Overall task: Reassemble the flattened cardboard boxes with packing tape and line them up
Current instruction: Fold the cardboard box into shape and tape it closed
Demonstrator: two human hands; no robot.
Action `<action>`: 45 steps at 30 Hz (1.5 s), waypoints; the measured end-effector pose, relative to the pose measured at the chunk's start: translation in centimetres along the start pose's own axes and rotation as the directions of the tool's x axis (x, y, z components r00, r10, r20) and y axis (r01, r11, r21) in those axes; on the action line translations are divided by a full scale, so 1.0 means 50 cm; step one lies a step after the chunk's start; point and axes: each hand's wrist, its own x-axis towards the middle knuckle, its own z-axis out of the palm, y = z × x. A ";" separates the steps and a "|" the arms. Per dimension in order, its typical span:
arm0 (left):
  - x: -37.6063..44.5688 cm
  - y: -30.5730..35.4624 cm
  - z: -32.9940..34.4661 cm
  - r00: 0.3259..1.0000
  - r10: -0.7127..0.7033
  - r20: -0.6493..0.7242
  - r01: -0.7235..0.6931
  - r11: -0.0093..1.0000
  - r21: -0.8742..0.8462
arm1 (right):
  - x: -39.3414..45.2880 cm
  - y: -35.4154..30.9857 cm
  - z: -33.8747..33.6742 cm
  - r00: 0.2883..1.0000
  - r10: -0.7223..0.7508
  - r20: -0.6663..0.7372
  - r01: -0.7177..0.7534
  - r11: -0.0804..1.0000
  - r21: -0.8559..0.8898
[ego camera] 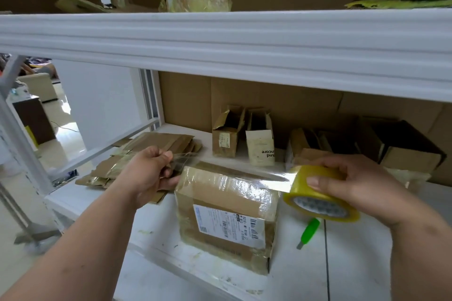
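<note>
Head view: cardboard box (226, 215) with shipping label on white shelf (354, 264). Left hand (149, 173) pinches the tape's free end (182, 156); right hand (362, 186) grips the yellowish packing-tape roll (315, 194), strip stretched over the box top. Green cutter (308, 231) beside the box.

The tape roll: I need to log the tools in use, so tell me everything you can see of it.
The tape roll is clear, yellowish packing tape wound on a core with a pale printed inside. The right hand grips it, fingers curled over its rim, holding it tilted above the white shelf, right of the box. A pulled-out strip stretches over the box top to the left hand, which pinches its end.
</note>
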 end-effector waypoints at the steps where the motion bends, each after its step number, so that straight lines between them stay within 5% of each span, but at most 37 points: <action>1: 0.000 -0.001 0.000 1.000 -0.004 0.004 0.004 1.000 -0.012 | -0.001 0.000 0.005 1.000 0.013 0.005 -0.013 1.000 -0.008; 12: -0.021 0.017 0.006 0.996 0.016 0.089 -0.014 1.000 -0.012 | 0.009 0.023 0.031 0.977 0.211 -0.021 -0.212 0.976 -0.058; 19: -0.021 0.033 0.002 0.990 -0.031 0.134 0.028 0.999 0.023 | -0.002 0.002 0.015 0.979 0.197 -0.055 -0.197 0.980 0.012; 32: 0.001 0.020 -0.005 0.989 -0.124 0.083 0.128 0.991 -0.046 | 0.004 0.002 0.061 0.962 0.272 0.039 -0.266 0.958 -0.108; 45: 0.027 -0.034 -0.008 0.995 -0.076 -0.064 0.095 0.913 0.397 | 0.006 0.019 0.081 0.948 0.313 0.067 -0.306 0.948 -0.090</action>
